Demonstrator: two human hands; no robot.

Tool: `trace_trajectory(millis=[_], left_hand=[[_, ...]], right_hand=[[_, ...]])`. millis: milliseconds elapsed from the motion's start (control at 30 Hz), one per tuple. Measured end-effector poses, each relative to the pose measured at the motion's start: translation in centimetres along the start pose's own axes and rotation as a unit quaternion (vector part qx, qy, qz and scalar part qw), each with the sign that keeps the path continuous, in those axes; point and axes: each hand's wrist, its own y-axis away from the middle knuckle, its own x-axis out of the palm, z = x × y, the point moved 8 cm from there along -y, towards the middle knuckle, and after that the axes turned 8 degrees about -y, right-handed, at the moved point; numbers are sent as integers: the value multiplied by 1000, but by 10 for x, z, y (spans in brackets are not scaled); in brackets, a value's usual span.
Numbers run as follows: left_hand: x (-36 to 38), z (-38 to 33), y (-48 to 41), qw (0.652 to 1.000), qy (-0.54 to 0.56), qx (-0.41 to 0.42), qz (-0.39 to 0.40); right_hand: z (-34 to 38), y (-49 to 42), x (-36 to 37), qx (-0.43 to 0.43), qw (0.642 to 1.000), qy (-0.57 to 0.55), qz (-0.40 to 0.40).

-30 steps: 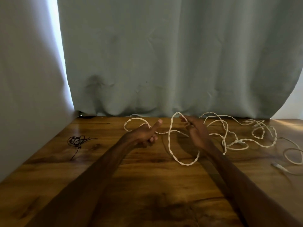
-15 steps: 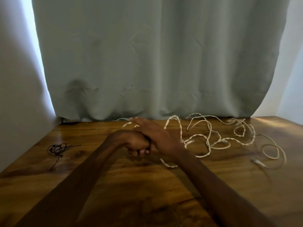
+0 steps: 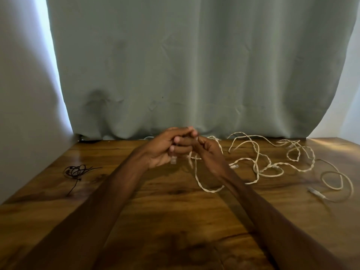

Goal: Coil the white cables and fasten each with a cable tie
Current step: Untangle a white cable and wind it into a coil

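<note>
The twisted white cable [image 3: 210, 191] had been gathered in. A second earlier it spanned two separated hands as one wide loop. Now its held part was bunched where the hands met at the far middle of the table [image 3: 165, 211]. A smaller loop hung just right of them, and the rest sprawled loose to the right. This looked like the first turn of a coil being laid, with most of the length still to wind.

A connector [image 3: 173, 160] dangled under the left hand [image 3: 161, 152], whose fingers curled round the strand. The right hand [image 3: 210, 152] had come across to it and pinched the cable at its fingertips.

A plain white cable [image 3: 331, 173] lay uncoiled at far right. The cable ties [image 3: 75, 171] lay untouched at the left, well apart.
</note>
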Motion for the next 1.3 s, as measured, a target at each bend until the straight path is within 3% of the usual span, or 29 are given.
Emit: trace_trajectory(millis=[100, 167, 300, 467, 667, 967, 1300], left_hand=[[-4, -10, -5, 993, 92, 55, -44], [-13, -11, -6, 988, 84, 78, -99], [-25, -2, -2, 985, 49, 66, -154], [-44, 8, 2, 963, 101, 78, -237], [-55, 22, 1, 952, 47, 49, -298], [-56, 26, 0, 939, 0, 36, -341], [-65, 23, 3, 932, -50, 25, -359]], right_hand=[[-19, 6, 4, 60, 998, -33, 3], [-26, 10, 9, 121, 991, -60, 19], [-29, 14, 23, 153, 987, 19, 47], [-29, 16, 29, 146, 984, 78, 73], [-24, 16, 25, 145, 981, 96, 89], [-24, 20, 19, 137, 970, 155, 127], [-1, 19, 7, 45, 924, 352, 143]])
